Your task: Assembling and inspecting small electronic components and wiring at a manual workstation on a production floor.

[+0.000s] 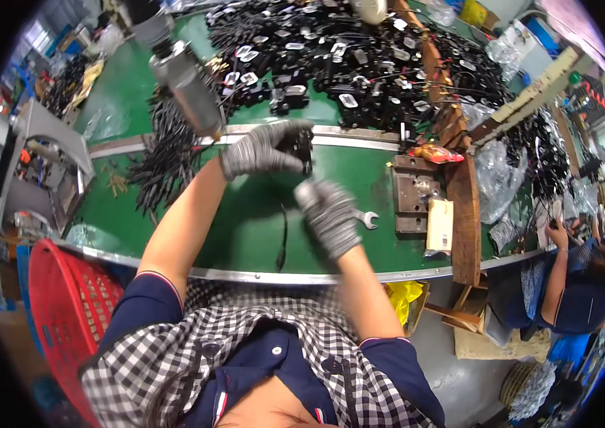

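My left hand (260, 151), in a grey knit glove, is closed around a small black plastic part (304, 150) above the middle of the green bench. The glove hides much of the part, and its exact kind does not show. Below and to the right, my right hand (327, 214) wears a matching glove. Its fingers look curled but are smeared by motion, so whatever they may hold cannot be made out. Just right of it lies an open-ended wrench (367, 220). A short black cable (283, 239) runs toward the bench's front edge, beneath my hands.
Black parts with clear pieces (345, 100) are heaped at the back. Black cables (167, 157) lie left, beneath a hanging grey tool (188, 89). A metal block (411, 192) and small packet (439, 225) sit beside a wooden divider (466, 221). A red basket (78, 307) stands left; a person (566, 278) works right.
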Action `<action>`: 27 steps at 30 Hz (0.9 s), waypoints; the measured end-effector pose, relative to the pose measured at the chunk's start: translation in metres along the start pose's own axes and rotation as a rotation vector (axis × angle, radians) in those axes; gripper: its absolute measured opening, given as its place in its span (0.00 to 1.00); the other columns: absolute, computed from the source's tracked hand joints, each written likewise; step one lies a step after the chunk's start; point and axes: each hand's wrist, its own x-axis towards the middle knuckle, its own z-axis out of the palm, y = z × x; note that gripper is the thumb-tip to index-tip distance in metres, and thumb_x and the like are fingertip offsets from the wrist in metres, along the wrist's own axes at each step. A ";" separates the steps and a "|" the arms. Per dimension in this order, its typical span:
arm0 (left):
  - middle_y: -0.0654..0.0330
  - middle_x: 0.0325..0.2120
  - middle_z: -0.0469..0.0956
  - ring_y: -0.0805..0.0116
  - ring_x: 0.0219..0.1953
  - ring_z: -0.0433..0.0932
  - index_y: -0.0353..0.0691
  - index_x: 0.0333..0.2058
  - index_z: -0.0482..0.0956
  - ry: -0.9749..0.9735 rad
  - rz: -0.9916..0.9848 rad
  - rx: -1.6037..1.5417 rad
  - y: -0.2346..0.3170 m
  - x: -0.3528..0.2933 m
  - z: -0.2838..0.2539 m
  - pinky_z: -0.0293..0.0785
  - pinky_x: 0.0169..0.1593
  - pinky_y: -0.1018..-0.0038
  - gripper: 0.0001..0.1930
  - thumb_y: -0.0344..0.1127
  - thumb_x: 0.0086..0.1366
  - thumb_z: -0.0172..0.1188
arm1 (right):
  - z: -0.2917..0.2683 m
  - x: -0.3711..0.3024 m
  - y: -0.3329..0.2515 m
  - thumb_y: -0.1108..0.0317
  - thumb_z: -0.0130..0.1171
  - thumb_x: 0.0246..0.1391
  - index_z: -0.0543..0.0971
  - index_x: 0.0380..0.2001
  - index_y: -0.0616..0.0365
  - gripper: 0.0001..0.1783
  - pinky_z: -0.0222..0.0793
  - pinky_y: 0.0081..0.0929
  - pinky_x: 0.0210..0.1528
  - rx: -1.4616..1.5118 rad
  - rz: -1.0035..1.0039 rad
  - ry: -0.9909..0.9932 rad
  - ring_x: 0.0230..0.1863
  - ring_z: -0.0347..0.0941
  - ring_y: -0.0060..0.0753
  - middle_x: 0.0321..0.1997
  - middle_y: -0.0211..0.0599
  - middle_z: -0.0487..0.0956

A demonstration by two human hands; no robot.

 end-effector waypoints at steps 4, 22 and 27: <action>0.62 0.36 0.74 0.75 0.37 0.73 0.38 0.56 0.61 -0.097 0.055 0.494 0.021 -0.038 0.024 0.72 0.43 0.77 0.39 0.27 0.45 0.70 | -0.012 0.031 0.004 0.57 0.55 0.52 0.76 0.35 0.60 0.16 0.69 0.26 0.30 0.627 0.309 -0.001 0.29 0.71 0.30 0.29 0.35 0.77; 0.50 0.18 0.73 0.52 0.24 0.75 0.37 0.21 0.71 -0.121 -0.311 1.268 0.005 -0.096 0.117 0.69 0.28 0.61 0.19 0.50 0.56 0.54 | -0.015 0.035 0.033 0.59 0.53 0.52 0.76 0.38 0.59 0.16 0.71 0.23 0.27 1.509 0.744 0.206 0.32 0.72 0.31 0.35 0.38 0.77; 0.47 0.21 0.74 0.50 0.26 0.75 0.38 0.21 0.70 0.178 -0.177 1.244 -0.004 -0.091 0.090 0.69 0.29 0.59 0.15 0.45 0.56 0.52 | -0.009 0.033 0.033 0.62 0.52 0.50 0.74 0.38 0.64 0.17 0.71 0.21 0.23 1.644 0.508 -0.247 0.21 0.70 0.30 0.22 0.36 0.72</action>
